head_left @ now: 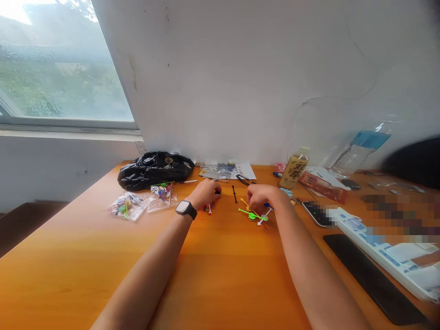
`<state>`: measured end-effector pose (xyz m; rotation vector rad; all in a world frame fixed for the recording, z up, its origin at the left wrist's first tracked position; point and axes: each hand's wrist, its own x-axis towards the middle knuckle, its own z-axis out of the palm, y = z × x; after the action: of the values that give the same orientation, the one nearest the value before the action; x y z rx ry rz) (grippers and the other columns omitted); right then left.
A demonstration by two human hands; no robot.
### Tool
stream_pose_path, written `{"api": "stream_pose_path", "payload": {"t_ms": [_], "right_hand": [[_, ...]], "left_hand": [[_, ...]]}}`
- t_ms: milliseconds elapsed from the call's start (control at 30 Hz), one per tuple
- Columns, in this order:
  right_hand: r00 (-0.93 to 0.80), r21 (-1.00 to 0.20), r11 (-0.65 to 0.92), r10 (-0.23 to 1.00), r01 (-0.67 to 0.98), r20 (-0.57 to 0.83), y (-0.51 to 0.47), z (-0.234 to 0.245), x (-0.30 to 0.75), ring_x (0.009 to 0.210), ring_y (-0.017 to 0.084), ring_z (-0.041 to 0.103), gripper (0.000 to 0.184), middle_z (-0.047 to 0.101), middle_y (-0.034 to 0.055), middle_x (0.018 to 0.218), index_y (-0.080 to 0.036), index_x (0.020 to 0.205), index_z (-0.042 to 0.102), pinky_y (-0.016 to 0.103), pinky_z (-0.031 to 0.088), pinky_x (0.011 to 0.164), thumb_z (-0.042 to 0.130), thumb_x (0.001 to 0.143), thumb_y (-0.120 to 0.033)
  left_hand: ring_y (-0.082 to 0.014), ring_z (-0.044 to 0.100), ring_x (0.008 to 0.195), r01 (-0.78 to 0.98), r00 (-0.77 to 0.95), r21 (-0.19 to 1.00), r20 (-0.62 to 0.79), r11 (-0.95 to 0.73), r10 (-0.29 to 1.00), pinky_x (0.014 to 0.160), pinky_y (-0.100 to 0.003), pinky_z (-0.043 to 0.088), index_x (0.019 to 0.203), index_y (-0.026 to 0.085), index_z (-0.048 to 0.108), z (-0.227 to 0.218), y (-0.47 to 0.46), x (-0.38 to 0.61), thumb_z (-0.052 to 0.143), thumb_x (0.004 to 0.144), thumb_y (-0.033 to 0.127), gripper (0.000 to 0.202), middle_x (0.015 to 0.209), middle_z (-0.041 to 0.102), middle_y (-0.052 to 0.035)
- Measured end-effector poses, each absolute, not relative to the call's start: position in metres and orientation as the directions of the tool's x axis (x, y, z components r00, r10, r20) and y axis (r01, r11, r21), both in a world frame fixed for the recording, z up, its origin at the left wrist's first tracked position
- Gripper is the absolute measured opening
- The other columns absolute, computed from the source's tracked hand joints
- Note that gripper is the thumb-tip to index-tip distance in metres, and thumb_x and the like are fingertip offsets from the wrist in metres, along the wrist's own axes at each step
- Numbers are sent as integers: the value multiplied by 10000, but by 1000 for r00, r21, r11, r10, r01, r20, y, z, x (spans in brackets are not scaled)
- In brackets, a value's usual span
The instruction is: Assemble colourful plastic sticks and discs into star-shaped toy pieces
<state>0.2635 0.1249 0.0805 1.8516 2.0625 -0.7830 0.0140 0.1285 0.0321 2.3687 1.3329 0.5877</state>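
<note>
My left hand (205, 192) is closed, fingers bent down over the table. A small dark thing shows at its fingertips, too small to name. Under that palm lie slim red and white plastic pieces (209, 209), partly hidden. My right hand (258, 196) has its fingers curled down into a loose pile of arrow-shaped plastic pointers; whatever they grip is hidden. In this pile I see a green pointer (252, 215) with a round middle, a white pointer (264, 217), and bits of yellow and blue. A black pointer (234, 194) lies alone between my hands.
Two clear bags of coloured pieces (126, 206) lie left, before a black plastic bag (154, 170). Black-handled scissors (244, 179) and paper (248, 170) are behind. Rightward stand a drink bottle (294, 169), a phone-like device (316, 213), a white keyboard (381, 250) and a black pad (371, 275).
</note>
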Motion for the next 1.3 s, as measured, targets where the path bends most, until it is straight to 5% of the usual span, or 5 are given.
{"api": "stream_pose_path", "payload": {"t_ms": [300, 467, 600, 1000, 1300], "right_hand": [[-219, -387, 104, 939, 916, -265, 127, 86, 260, 619, 149, 609, 79, 687, 27, 686, -178, 711, 654, 240, 393, 533, 730, 716, -200], [-312, -883, 182, 949, 433, 43, 119, 94, 240, 588, 125, 594, 151, 668, 24, 651, -181, 723, 611, 218, 445, 548, 715, 719, -290], [-323, -966, 171, 941, 194, 102, 116, 94, 225, 575, 124, 592, 200, 678, 20, 649, -187, 745, 600, 230, 472, 563, 745, 673, -304], [-430, -956, 176, 901, 234, 60, 124, 76, 221, 529, 83, 366, 248, 475, -50, 650, -216, 828, 504, 203, 252, 492, 655, 861, -410], [-141, -481, 10, 961, 876, -237, 146, 46, 251, 620, 171, 573, 113, 646, 31, 670, -170, 807, 644, 269, 397, 584, 724, 804, -249]], "left_hand": [[-219, 737, 951, 611, 439, 507, 421, -607, 794, 875, -312, 563, 1071, 192, 786, 53, 140, 0, 676, 924, 314, 221, 1029, 803, -63], [-169, 735, 897, 399, 519, 663, 406, -633, 752, 788, -254, 580, 1112, 198, 777, 82, 123, 8, 731, 912, 404, 291, 1050, 795, -57], [-164, 745, 886, 278, 522, 732, 428, -622, 738, 816, -261, 601, 1079, 149, 760, 87, 116, 14, 758, 896, 376, 292, 999, 794, -82], [-156, 730, 753, 263, 485, 770, 415, -581, 770, 676, -219, 564, 881, 110, 741, 86, 114, 20, 763, 792, 194, 124, 804, 767, -62], [-175, 719, 681, 510, 630, 640, 176, -574, 756, 585, -232, 524, 902, 178, 809, 65, 114, 19, 805, 760, 238, 154, 860, 782, -66]]}}
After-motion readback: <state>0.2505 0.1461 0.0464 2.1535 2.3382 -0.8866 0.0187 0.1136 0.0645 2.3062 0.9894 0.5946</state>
